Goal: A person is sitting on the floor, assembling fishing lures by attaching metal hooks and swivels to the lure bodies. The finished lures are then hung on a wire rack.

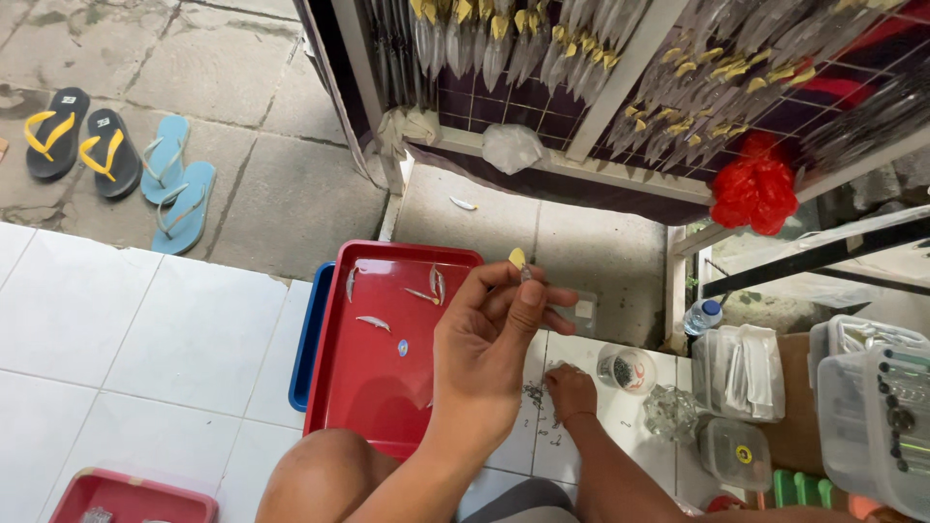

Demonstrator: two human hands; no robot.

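My left hand (489, 339) is raised over the red tray (334, 387) and pinches a small silver fish-shaped lure with a yellow tip (520, 260) between thumb and fingers. My right hand (570, 389) rests low on the white tiles, fingertips in a scatter of tiny dark metal parts (533, 395). Several silver lures (373, 323) lie loose on the red tray, which sits on a blue tray (308, 339).
A small clear cup (627, 370) and clear plastic boxes (744, 373) stand to the right. A rack of hanging lures (581, 48) and a red bag (756, 189) are ahead. Flip-flops (179, 189) lie far left, a second red tray (131, 494) near left.
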